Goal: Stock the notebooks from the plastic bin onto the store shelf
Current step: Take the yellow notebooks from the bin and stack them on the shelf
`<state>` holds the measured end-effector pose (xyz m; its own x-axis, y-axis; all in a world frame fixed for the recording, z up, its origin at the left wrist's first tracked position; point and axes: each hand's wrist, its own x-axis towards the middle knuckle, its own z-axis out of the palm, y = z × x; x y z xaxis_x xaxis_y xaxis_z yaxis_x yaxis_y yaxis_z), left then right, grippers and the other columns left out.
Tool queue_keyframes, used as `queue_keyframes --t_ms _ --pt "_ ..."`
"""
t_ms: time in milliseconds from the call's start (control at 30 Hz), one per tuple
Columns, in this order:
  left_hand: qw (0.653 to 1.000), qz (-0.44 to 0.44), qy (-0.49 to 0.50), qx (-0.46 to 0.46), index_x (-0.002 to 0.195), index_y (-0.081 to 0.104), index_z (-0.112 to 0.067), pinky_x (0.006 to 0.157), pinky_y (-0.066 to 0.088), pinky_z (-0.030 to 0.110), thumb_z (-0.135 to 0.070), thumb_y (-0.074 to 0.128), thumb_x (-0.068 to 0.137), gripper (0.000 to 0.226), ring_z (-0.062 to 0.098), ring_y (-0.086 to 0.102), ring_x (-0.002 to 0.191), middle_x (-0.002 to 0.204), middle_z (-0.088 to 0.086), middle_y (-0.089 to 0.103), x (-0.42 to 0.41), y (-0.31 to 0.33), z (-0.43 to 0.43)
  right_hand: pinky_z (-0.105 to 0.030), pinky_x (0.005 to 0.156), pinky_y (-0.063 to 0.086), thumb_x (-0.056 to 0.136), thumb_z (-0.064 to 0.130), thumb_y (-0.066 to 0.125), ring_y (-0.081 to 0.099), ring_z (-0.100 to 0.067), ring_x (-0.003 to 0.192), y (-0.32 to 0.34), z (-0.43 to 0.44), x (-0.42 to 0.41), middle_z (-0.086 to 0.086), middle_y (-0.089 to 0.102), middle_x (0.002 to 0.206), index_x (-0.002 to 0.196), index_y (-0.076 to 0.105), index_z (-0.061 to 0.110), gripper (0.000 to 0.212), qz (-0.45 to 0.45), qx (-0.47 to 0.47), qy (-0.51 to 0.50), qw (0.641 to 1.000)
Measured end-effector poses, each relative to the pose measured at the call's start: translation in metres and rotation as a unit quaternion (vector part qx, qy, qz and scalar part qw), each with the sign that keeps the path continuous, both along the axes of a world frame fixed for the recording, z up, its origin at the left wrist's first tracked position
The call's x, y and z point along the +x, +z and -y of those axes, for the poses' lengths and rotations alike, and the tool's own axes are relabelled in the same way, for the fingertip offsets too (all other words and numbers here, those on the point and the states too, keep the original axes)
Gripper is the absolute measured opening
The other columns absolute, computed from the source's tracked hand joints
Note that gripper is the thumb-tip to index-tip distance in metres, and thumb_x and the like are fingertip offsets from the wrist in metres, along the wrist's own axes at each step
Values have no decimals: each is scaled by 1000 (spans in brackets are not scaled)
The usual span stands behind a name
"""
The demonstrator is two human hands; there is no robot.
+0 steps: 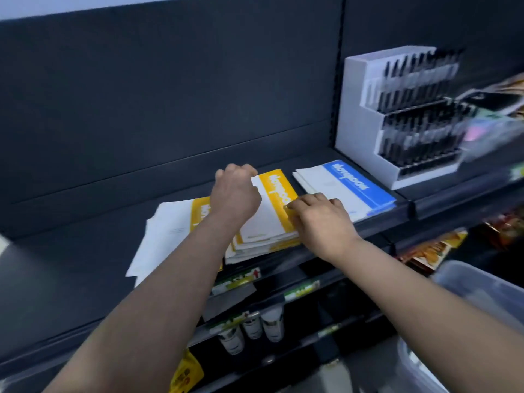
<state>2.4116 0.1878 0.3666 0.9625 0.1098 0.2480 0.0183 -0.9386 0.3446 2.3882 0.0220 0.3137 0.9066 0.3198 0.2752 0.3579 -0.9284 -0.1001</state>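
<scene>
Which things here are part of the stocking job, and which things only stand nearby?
Part of the job:
- left hand and right hand, both on the middle yellow notebook stack
- left yellow stack
- blue notebook stack
- shelf
- plastic bin

Only nearby:
- white pen display
- small bottles on a lower shelf

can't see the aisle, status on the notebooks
Both hands, left and right, on the yellow stack. Blue stack shelved. Nothing in the way.
</scene>
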Motion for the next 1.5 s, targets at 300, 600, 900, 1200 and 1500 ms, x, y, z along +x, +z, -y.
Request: queue_keyframes --t_ms 300,600,900,1200,1500 --pt "963 -17 -267 -24 123 61 -24 98 42 36 -16 53 92 33 25 52 119 127 5 57 -21 -29 212 -40 85 42 90 26 53 52 -29 112 -42 205 -79 -2 59 120 117 60 23 28 -21 16 -225 974" --pt "874 -269 -386 117 120 60 -21 93 50 35 -25 56 90 30 27 58 117 123 6 64 -69 -149 344 -37 99 37 92 21 44 42 -25 126 -127 323 -182 -2 50 133 132 47 27 41 -262 -7 -385 885" --pt "842 -415 -293 181 125 53 -4 84 48 33 -11 51 93 33 32 56 117 131 15 54 -92 -233 357 -32 95 43 91 17 44 49 -27 125 -187 328 -212 -8 52 135 135 45 17 44 -401 134 -350 836" --pt "877 -406 -211 145 130 49 -7 90 52 38 -12 56 86 45 32 57 118 134 12 51 -105 -243 356 -35 90 45 86 13 44 49 -30 115 -202 322 -209 -8 51 126 144 34 26 59 -400 166 -341 834" --pt "889 -339 -251 180 122 55 -12 76 50 33 -12 53 92 30 30 64 109 121 10 65 -98 -217 355 -31 82 46 89 18 49 61 -27 106 -192 323 -197 -4 68 109 141 29 14 56 -326 326 -448 766"
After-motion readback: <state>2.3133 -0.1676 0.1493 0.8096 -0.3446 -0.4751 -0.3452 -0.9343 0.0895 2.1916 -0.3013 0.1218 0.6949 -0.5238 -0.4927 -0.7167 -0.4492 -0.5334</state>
